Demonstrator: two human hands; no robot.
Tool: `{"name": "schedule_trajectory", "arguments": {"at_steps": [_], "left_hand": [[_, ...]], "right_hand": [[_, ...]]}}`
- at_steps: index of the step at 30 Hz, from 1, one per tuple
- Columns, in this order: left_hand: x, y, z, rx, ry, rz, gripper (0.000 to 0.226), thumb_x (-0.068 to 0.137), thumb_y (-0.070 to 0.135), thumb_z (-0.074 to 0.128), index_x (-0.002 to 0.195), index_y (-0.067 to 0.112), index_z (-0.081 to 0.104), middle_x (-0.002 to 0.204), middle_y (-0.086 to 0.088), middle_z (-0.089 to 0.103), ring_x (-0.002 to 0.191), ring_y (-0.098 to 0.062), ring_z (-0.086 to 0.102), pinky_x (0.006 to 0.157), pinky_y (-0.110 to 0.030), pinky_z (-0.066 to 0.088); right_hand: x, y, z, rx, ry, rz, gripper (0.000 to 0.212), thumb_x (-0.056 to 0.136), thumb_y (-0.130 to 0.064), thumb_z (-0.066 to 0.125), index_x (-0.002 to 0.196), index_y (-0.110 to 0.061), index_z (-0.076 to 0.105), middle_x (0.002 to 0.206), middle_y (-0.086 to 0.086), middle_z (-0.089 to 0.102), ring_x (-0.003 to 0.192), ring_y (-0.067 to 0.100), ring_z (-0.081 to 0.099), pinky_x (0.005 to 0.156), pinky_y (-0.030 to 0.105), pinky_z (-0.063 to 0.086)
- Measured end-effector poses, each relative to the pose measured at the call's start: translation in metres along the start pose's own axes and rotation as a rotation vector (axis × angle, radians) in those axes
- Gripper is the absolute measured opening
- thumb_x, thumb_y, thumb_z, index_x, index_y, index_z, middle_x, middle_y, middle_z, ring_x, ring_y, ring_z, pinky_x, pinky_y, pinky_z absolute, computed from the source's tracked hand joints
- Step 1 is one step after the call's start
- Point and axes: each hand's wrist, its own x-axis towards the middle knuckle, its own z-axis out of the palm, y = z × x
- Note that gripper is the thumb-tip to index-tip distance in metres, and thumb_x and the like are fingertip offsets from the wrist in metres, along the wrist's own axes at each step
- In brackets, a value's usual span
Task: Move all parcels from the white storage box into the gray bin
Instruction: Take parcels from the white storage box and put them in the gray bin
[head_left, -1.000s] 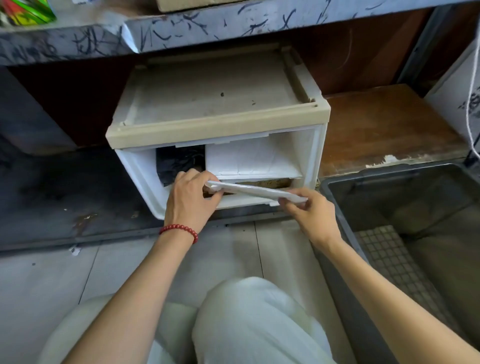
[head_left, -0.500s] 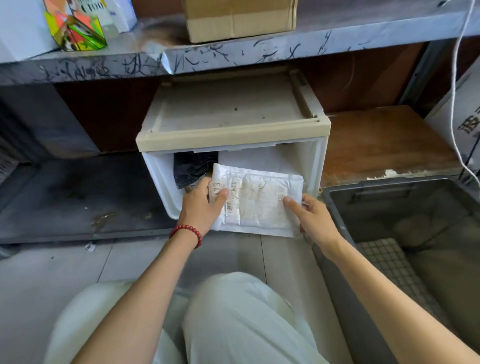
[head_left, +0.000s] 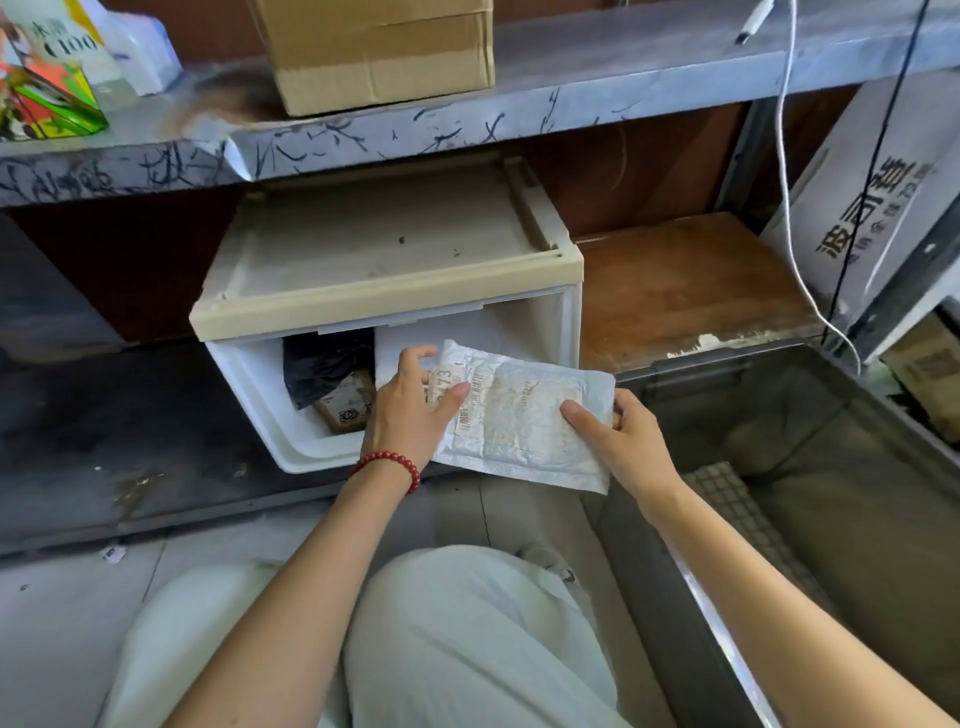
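A flat white padded parcel (head_left: 524, 421) with a worn label is held in front of the white storage box (head_left: 249, 379), its face tilted toward me. My left hand (head_left: 410, 410) pinches its left edge and my right hand (head_left: 618, 436) pinches its right edge. Inside the box lie a black bagged parcel (head_left: 324, 364), a small brown carton (head_left: 348, 405) beneath it, and a white parcel (head_left: 395, 343) behind my left hand. The gray bin (head_left: 810, 467) stands open at the right, with its rim just right of the held parcel.
The box sits on a low dark shelf (head_left: 104, 431) under a scribbled gray shelf (head_left: 467, 130). That upper shelf carries a cardboard carton (head_left: 379, 47) and a colourful packet (head_left: 47, 98). A white cable (head_left: 784, 156) hangs at the right. My knees (head_left: 441, 639) fill the foreground.
The white parcel has come out of the box, turned from edge-on to face-up, and shifted right toward the gray bin. Both hands kept hold of its edges. The camera tilted upward.
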Motion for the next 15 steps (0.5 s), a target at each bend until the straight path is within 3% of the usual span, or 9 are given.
{"name": "schedule_trajectory", "arguments": {"at_steps": [2, 5, 8, 12, 15], "left_hand": [[0.005, 0.015, 0.01, -0.037, -0.024, 0.043, 0.049, 0.087, 0.036, 0.066, 0.128, 0.02, 0.045, 0.12, -0.002, 0.06, 0.096, -0.012, 0.051, 0.076, -0.022, 0.035], [0.017, 0.039, 0.037, -0.012, -0.113, 0.136, 0.046, 0.086, 0.033, 0.068, 0.126, 0.022, 0.049, 0.123, 0.002, 0.058, 0.101, -0.02, 0.058, 0.08, -0.024, 0.04], [0.032, 0.065, 0.072, 0.081, -0.249, 0.237, 0.048, 0.087, 0.033, 0.067, 0.132, 0.026, 0.05, 0.127, 0.003, 0.058, 0.104, -0.021, 0.06, 0.088, -0.029, 0.045], [0.048, 0.106, 0.117, 0.141, -0.358, 0.319, 0.05, 0.089, 0.028, 0.066, 0.136, 0.027, 0.049, 0.131, 0.003, 0.056, 0.114, -0.019, 0.054, 0.096, -0.034, 0.046], [0.053, 0.128, 0.163, 0.176, -0.425, 0.374, 0.049, 0.091, 0.029, 0.063, 0.137, 0.026, 0.047, 0.132, 0.003, 0.054, 0.116, -0.019, 0.054, 0.095, -0.031, 0.046]], "right_hand": [[0.001, 0.001, -0.016, 0.025, 0.054, 0.024, 0.042, 0.084, -0.036, 0.071, 0.117, -0.017, 0.056, 0.108, -0.003, 0.068, 0.092, 0.013, 0.069, 0.079, 0.034, 0.059], [0.0, 0.004, -0.046, 0.073, 0.153, 0.044, 0.036, 0.087, -0.031, 0.07, 0.115, -0.014, 0.056, 0.103, -0.003, 0.067, 0.086, 0.009, 0.067, 0.067, 0.022, 0.056], [-0.001, 0.019, -0.082, 0.073, 0.214, 0.099, 0.033, 0.09, -0.029, 0.066, 0.117, -0.011, 0.057, 0.106, 0.001, 0.067, 0.09, 0.014, 0.067, 0.073, 0.03, 0.057], [-0.008, 0.048, -0.127, 0.077, 0.219, 0.228, 0.018, 0.096, -0.016, 0.056, 0.11, -0.005, 0.061, 0.091, 0.007, 0.068, 0.057, 0.009, 0.062, 0.048, 0.019, 0.049], [-0.01, 0.069, -0.156, 0.128, 0.345, 0.319, 0.014, 0.093, -0.013, 0.063, 0.105, -0.007, 0.063, 0.088, 0.005, 0.069, 0.058, 0.007, 0.067, 0.055, 0.025, 0.056]]}}
